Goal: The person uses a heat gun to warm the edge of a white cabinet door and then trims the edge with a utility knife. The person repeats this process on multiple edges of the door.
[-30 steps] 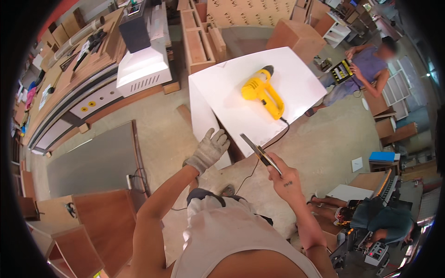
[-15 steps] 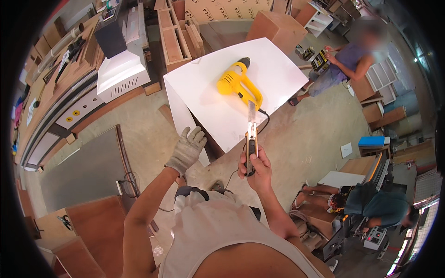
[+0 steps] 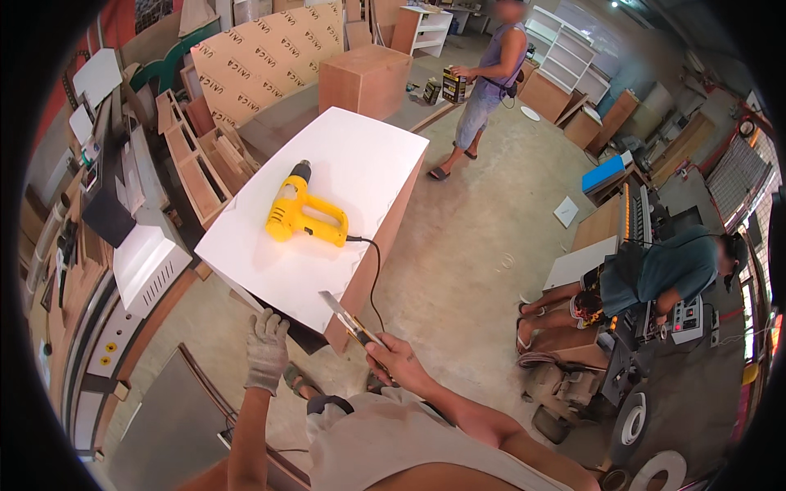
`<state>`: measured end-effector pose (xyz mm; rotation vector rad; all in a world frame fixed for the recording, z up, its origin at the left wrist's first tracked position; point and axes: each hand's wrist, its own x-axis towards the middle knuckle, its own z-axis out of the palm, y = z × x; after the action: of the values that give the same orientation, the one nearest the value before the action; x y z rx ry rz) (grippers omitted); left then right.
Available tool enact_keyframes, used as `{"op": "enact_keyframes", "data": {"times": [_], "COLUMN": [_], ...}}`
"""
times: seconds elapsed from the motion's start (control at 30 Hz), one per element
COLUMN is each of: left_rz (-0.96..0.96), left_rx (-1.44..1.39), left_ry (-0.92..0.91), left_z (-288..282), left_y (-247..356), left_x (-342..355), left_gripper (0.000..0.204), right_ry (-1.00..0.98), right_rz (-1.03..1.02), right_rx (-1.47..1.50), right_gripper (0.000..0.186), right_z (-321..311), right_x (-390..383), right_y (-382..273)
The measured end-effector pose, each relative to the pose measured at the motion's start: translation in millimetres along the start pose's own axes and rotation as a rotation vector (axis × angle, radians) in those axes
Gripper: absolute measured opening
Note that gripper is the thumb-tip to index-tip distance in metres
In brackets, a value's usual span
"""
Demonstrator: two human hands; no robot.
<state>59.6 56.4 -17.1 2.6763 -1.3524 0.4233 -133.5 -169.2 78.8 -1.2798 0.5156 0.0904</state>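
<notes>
My right hand [image 3: 396, 362], bare, is wrapped round a utility knife [image 3: 354, 326]. Its long blade is out and points up and left, over the near corner of a white-topped wooden box [image 3: 360, 155]. At the box's near-left edge is my left hand [image 3: 268, 350] in a grey work glove, fingers stretched out beside the white sheet [image 3: 270, 282], which hangs over a dark gap. Nothing shows in that hand; whether it touches the sheet I cannot tell. A yellow heat gun [image 3: 307, 214] lies on the white top, its black cord [image 3: 377, 274] running off the right edge.
A plain wooden box [image 3: 364, 80] stands beyond the white top. One person [image 3: 499, 74] stands at the back holding a dark box [image 3: 453, 84]. Another person [image 3: 667, 274] bends over equipment at the right. A long bench [image 3: 106, 352] lines the left.
The view has swung right, so the box and heat gun appear further left. The knife has turned from upright to tilted left, near the box's corner. My left hand's fingers have come closer together.
</notes>
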Motion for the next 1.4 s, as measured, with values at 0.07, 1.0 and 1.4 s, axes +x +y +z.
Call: {"op": "enact_keyframes", "data": {"times": [0.07,1.0,1.4], "left_rz": [0.014,0.065,0.045], "left_rx": [-0.016,-0.133,-0.238], "left_ry": [0.008,-0.067,0.017], "left_z": [1,-14,-8], "left_y": [-1,8,11], "left_x": [-2,-1,-5], "left_gripper": [0.033,0.042,0.036], "right_ry": [-0.001,-0.812,-1.169], "right_rz": [-0.065,-0.762,-0.76], "right_rx": [-0.006,-2.16,-2.16], "right_gripper": [0.031,0.026,0.01], "right_z": [-2,161,203], "right_x": [1,142,237], "right_y": [17,-182,-133]}}
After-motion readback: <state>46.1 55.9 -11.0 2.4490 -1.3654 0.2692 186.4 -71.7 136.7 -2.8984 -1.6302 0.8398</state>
